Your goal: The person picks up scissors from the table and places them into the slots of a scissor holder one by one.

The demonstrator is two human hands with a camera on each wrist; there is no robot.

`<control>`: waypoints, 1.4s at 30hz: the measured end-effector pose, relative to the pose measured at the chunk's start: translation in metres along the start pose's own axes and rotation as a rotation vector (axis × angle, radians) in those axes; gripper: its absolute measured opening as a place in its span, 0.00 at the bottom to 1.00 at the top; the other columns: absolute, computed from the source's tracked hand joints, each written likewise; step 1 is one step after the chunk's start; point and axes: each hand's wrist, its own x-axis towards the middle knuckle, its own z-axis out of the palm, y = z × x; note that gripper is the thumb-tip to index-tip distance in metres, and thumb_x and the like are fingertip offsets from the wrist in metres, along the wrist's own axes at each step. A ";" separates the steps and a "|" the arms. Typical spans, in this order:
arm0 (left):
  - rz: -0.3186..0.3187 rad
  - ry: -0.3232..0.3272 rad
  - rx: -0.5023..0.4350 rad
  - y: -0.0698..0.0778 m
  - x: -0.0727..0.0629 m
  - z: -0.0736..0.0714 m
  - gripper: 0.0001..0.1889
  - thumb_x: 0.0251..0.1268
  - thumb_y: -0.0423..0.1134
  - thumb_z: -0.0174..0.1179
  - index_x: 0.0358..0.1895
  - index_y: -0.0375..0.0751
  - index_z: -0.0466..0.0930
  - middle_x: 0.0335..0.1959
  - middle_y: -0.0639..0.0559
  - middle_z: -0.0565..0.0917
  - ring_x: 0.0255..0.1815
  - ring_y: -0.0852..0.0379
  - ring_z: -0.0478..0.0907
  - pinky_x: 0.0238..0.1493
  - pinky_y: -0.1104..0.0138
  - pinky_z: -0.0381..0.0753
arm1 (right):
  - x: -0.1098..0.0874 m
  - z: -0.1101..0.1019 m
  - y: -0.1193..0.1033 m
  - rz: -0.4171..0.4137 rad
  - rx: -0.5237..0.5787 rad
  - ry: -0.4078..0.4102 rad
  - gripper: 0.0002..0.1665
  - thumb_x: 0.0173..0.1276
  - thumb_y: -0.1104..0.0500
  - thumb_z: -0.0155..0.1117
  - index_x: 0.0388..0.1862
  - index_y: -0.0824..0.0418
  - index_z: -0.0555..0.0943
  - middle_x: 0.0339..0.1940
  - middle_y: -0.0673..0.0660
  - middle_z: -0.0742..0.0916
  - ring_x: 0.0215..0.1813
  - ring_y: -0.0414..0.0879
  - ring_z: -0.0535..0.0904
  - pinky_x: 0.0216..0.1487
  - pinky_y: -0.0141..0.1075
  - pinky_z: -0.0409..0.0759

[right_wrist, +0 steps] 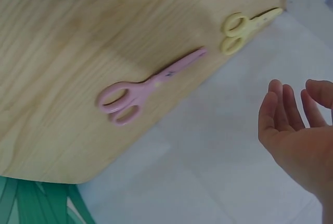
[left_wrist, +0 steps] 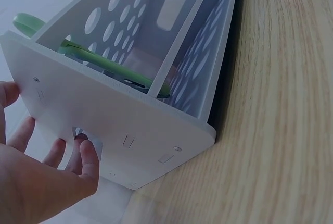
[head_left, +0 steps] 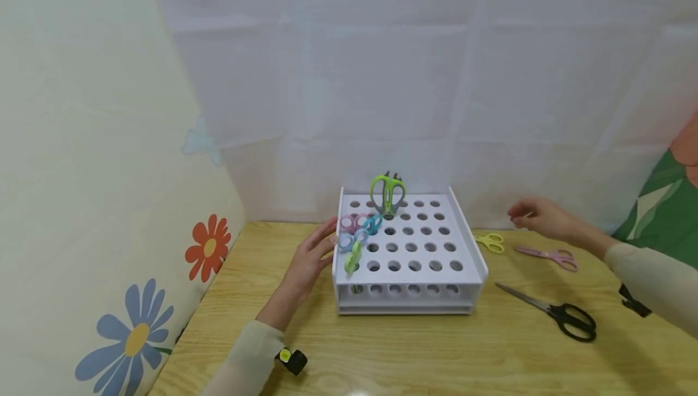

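Note:
A white rack point(head_left: 400, 272) with rows of round holes stands on the table. My left hand point(head_left: 311, 263) rests its fingers against the rack's left side panel point(left_wrist: 125, 140), some fingertips at a small cut-out. Upright in the rack's left columns are green-and-grey scissors point(head_left: 388, 193), pink scissors point(head_left: 347, 223), teal scissors point(head_left: 373, 224), light blue scissors point(head_left: 346, 242) and light green scissors point(head_left: 353, 258). My right hand point(head_left: 540, 217) hovers with loosely bent fingers and holds nothing. Below and beside it lie yellow scissors point(head_left: 492, 243) and pink-handled scissors point(right_wrist: 127, 99).
Large black-handled scissors point(head_left: 572, 321) lie at the front right of the wooden table point(head_left: 409, 353), blades towards the rack. A white cloth point(head_left: 382, 81) hangs behind the table's back edge. Flower-printed cloth point(head_left: 136, 338) borders the left side.

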 end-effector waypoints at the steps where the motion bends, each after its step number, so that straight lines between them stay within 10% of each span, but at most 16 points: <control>1: 0.001 -0.001 -0.001 0.000 0.000 0.000 0.25 0.77 0.41 0.57 0.74 0.51 0.71 0.72 0.49 0.70 0.68 0.43 0.70 0.66 0.44 0.68 | -0.003 0.000 0.004 -0.003 -0.010 0.005 0.15 0.72 0.70 0.61 0.52 0.80 0.77 0.45 0.68 0.85 0.46 0.62 0.83 0.46 0.49 0.83; 25: 0.018 -0.019 -0.004 -0.001 0.001 0.002 0.24 0.79 0.40 0.55 0.74 0.52 0.71 0.73 0.49 0.70 0.64 0.44 0.72 0.64 0.47 0.70 | -0.074 0.005 0.099 0.111 -0.135 0.066 0.17 0.76 0.67 0.58 0.52 0.84 0.75 0.43 0.74 0.83 0.45 0.68 0.82 0.34 0.45 0.82; 32: 0.020 -0.001 0.006 -0.002 0.000 0.000 0.23 0.80 0.38 0.54 0.74 0.53 0.72 0.72 0.49 0.70 0.63 0.42 0.73 0.65 0.45 0.68 | -0.079 0.008 0.111 0.091 -0.240 0.100 0.13 0.74 0.67 0.61 0.45 0.81 0.79 0.43 0.78 0.83 0.44 0.72 0.81 0.40 0.59 0.81; 42: 0.020 0.002 0.024 -0.003 0.001 -0.001 0.24 0.79 0.41 0.56 0.74 0.53 0.71 0.73 0.49 0.70 0.63 0.43 0.73 0.66 0.45 0.68 | -0.083 0.015 0.121 0.074 -0.282 0.152 0.09 0.67 0.72 0.65 0.38 0.81 0.79 0.32 0.68 0.84 0.32 0.52 0.78 0.31 0.44 0.77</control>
